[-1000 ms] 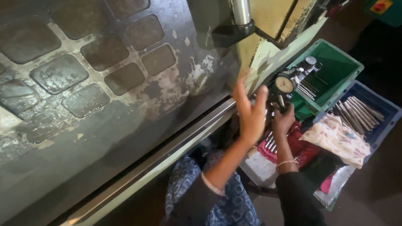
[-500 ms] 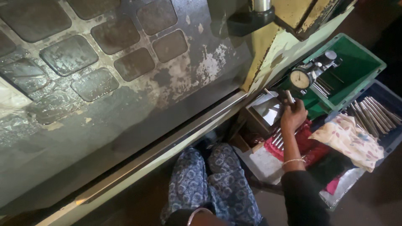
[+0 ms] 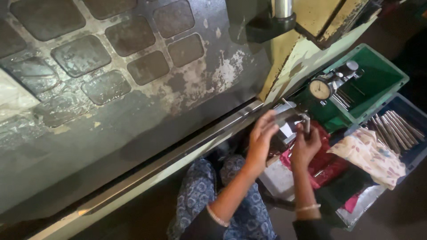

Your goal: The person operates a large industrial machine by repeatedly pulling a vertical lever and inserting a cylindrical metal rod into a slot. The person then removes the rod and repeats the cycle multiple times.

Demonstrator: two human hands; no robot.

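A small, shiny grey metal piece (image 3: 288,119), angular and partly hidden, sits between the two hands just right of the machine table's near edge. The left hand (image 3: 261,135) has its fingers curled over the piece's left side and holds it. The right hand (image 3: 306,144) is closed around a thin upright metal rod (image 3: 307,124) at the piece's right end; whether rod and piece are one item cannot be told. A thin bangle circles each wrist.

Below the right hand lies a crumpled red cloth (image 3: 327,158). Farther right, a floral patterned cream cloth (image 3: 369,153) drapes over the edge of a blue plastic bin (image 3: 411,153) holding a row of long silver metal rods (image 3: 393,126). Beyond the hands stands a green plastic bin (image 3: 378,80) with a round white-faced dial gauge (image 3: 320,89) at its left end.

To the left stretches the dark, worn steel machine table (image 3: 133,89) with rounded rectangular recesses, edged by a pale strip. The person's blue patterned trousers (image 3: 200,200) show near the bottom.
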